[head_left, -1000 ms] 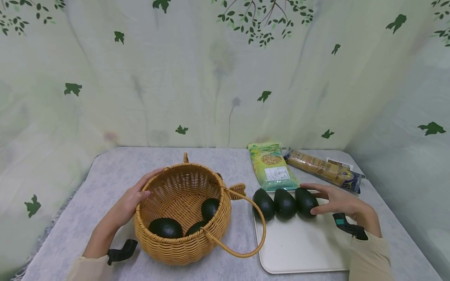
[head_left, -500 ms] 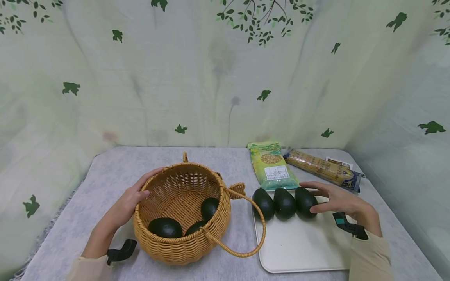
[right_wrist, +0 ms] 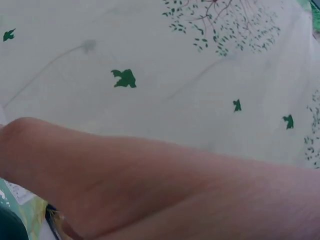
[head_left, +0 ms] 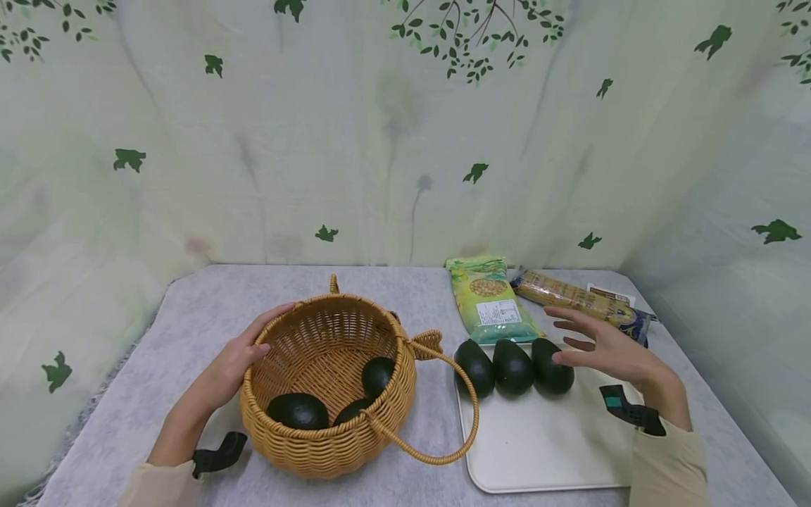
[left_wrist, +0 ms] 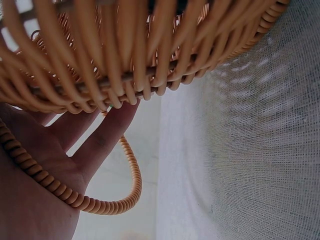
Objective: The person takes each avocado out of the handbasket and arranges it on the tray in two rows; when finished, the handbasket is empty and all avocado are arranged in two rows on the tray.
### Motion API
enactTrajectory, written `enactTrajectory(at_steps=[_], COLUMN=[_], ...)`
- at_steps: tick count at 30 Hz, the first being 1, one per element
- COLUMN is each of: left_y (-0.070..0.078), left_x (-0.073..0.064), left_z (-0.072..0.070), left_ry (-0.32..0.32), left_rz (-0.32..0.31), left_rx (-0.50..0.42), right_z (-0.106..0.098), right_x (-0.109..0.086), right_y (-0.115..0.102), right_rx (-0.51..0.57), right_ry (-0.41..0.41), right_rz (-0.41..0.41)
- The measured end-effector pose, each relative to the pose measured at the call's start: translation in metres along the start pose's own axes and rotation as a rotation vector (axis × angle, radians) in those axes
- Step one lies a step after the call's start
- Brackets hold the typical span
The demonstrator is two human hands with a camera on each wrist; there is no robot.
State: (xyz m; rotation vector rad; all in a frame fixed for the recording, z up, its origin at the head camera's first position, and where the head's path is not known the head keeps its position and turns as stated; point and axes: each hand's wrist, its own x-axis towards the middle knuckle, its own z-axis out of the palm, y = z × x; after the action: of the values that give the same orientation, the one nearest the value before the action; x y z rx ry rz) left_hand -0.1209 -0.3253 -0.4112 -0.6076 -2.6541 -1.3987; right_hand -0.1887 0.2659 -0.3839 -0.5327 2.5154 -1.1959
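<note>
A pale curtain (head_left: 285,127) with leafy branches (head_left: 479,35) hangs on the far, left and right sides of a grey cloth-covered table (head_left: 190,317).

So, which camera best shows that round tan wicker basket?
The head view: the round tan wicker basket appears almost whole, inside included. The left wrist view catches only some weave and a looped handle; the right wrist view shows no recognisable part.

Left hand (head_left: 237,355) gripped, thumb apart from fingers. Right hand (head_left: 605,348) pointed leftward, fingers loosely straight, thumb spread. Forearms (head_left: 181,428) angled forward.
</note>
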Motion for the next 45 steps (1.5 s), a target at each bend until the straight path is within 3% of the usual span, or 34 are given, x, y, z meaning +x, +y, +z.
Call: enactTrajectory(at_steps=[17, 26, 34, 45], left_y=[0.003, 0.003, 0.004, 0.001], left_x=[0.006, 0.011, 0.015, 0.005], left_z=[0.004, 0.002, -0.003, -0.001], left_ry=[-0.038, -0.03, -0.017, -0.018], left_rz=[-0.019, 0.001, -0.012, -0.006], left_rx=[-0.016, -0.002, -0.013, 0.004], right_z=[0.018, 0.024, 0.03, 0.055], right_x=[0.005, 0.025, 0.045, 0.059], right_y=[-0.03, -0.062, -0.102, -0.137], right_rx=[-0.013, -0.001, 0.018, -0.005], right_ry=[0.098, 0.057, -0.036, -0.097], right_rz=[-0.21, -0.306, -0.417, -0.468])
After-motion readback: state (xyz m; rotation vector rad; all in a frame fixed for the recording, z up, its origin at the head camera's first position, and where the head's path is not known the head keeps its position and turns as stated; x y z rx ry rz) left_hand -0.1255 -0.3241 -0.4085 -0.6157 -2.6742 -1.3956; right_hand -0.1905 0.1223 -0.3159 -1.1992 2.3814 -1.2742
